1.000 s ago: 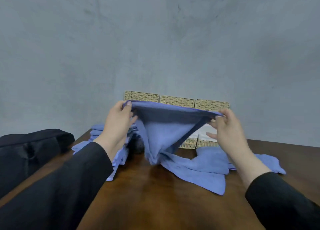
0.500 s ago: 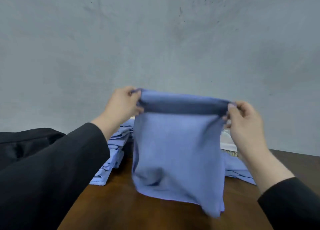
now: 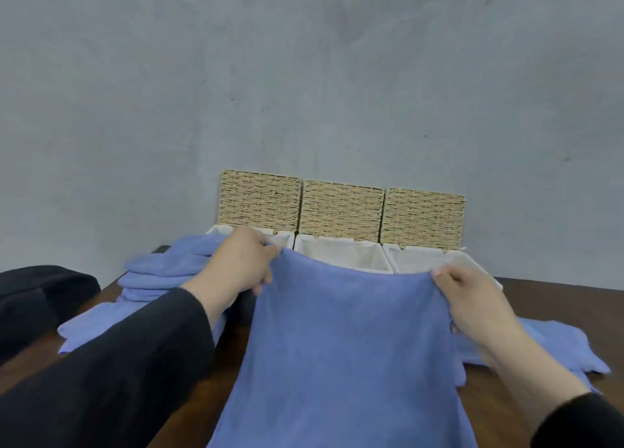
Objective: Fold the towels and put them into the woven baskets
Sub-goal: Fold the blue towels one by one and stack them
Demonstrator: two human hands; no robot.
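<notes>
In the head view, the left hand (image 3: pixel 236 265) and right hand (image 3: pixel 472 302) each pinched a top corner of a blue towel (image 3: pixel 344 353), which hung spread between them over the wooden bench (image 3: pixel 526 289), just in front of three woven baskets (image 3: pixel 341 211). More towels (image 3: pixel 162 272) lay stacked at left.

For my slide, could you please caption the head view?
Both hands, left hand and right hand, hold a blue towel by its top corners before three open baskets.
</notes>
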